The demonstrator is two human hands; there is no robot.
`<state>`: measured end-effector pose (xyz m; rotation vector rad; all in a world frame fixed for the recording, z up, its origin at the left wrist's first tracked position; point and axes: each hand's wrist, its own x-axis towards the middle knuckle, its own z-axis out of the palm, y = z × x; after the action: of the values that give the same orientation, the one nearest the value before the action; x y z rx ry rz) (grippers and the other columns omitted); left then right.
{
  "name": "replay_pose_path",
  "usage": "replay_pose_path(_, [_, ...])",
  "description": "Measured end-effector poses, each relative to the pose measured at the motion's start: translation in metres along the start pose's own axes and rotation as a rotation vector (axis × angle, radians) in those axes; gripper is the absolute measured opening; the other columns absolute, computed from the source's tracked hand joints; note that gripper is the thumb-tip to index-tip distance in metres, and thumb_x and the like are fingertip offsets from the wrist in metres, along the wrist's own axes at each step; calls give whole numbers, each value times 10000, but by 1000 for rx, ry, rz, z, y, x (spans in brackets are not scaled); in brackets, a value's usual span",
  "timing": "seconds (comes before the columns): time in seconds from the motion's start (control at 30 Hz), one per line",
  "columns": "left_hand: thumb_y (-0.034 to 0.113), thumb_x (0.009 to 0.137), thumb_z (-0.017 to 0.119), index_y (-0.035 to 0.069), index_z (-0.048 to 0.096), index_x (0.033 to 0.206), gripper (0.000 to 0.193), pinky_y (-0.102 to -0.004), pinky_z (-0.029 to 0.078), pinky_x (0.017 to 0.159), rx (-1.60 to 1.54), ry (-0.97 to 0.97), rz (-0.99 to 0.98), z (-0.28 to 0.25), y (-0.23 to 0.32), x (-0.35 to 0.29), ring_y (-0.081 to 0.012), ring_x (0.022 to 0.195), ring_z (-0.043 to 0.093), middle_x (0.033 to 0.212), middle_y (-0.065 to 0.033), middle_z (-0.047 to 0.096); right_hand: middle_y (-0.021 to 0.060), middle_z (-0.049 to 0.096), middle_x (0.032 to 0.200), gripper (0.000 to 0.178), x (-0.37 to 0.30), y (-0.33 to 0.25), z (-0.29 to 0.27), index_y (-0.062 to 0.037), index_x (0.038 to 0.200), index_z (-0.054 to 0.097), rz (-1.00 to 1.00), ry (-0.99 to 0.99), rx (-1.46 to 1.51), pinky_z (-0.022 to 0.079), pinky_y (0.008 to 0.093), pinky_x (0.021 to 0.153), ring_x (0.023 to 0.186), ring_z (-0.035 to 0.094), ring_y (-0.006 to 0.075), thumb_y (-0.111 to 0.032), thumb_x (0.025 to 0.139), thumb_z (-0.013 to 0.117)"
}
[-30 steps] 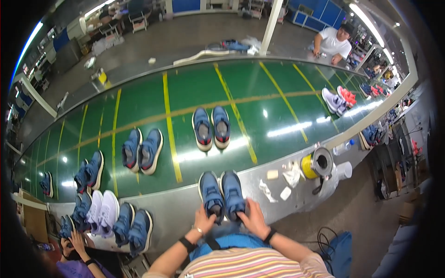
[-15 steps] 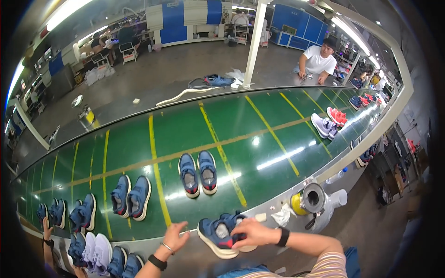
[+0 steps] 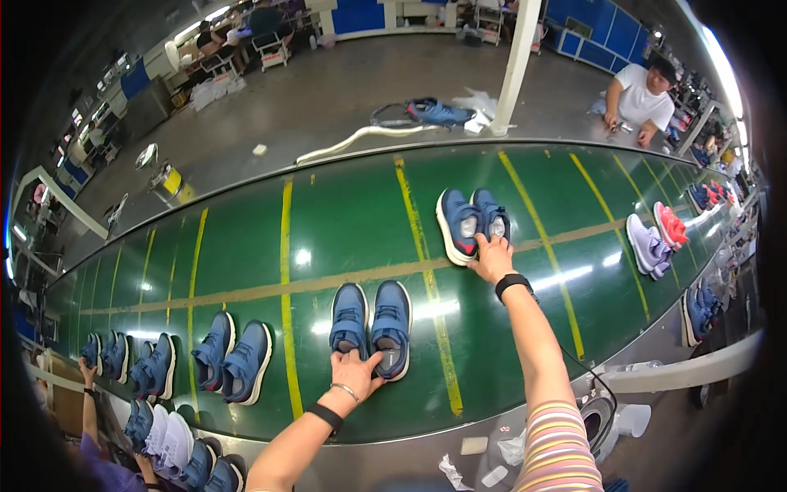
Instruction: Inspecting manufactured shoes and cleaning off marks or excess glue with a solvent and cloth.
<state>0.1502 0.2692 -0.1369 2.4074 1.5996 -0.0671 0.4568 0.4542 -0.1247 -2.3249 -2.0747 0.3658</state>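
Observation:
My left hand [image 3: 357, 384] is at the heels of a pair of blue sneakers on the green belt, its fingers on the left sneaker [image 3: 350, 316] and its thumb by the right sneaker [image 3: 392, 324]. Farther right and farther out, my right hand [image 3: 494, 261] grips the heel ends of a second pair. Of these, the left sneaker [image 3: 455, 221] shows a red patch and a white sole; the right sneaker [image 3: 490, 215] sits close beside it. Both pairs have pale stuffing or insoles in their openings, with toes pointing away from me.
The green belt [image 3: 344, 221] with yellow lines carries more blue pairs [image 3: 246, 361] leftward, and lilac shoes [image 3: 648, 246] and coral shoes [image 3: 670, 225] rightward. A co-worker's hand [image 3: 88, 373] touches shoes at far left. A white post [image 3: 518, 74] stands beyond; scraps lie on the near ledge.
My right hand has carried its pair from the near ledge out onto the belt. My left hand has come to the heels of the pair on the belt. The view has shifted.

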Motion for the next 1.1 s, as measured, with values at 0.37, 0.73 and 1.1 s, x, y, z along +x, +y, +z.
replay_pose_path(0.37, [265,588,720,190,571,854,314,-403,319,769,-146,33,60,-47,3,-182,-241,785,474,753,-72,457,192,479,1123,767,-297,-109,24,-3,1272,325,-270,-378,1004,428,374,825,1022,500,290,-318,698,723])
replay_pose_path(0.73, [150,656,686,38,414,1171,593,-362,442,742,-783,284,-429,10,3,-366,-334,949,483,1018,-211,467,169,435,1030,798,-487,-159,133,-17,1342,221,26,-376,1052,401,328,828,900,465,283,-71,658,629])
replay_pose_path(1.1, [70,808,514,6,505,1148,346,-347,469,815,-1869,-86,-882,79,-54,-351,-214,944,573,1087,-119,569,65,563,1005,406,-489,-153,120,-7,1134,474,443,-758,1665,422,278,836,906,538,161,45,732,491])
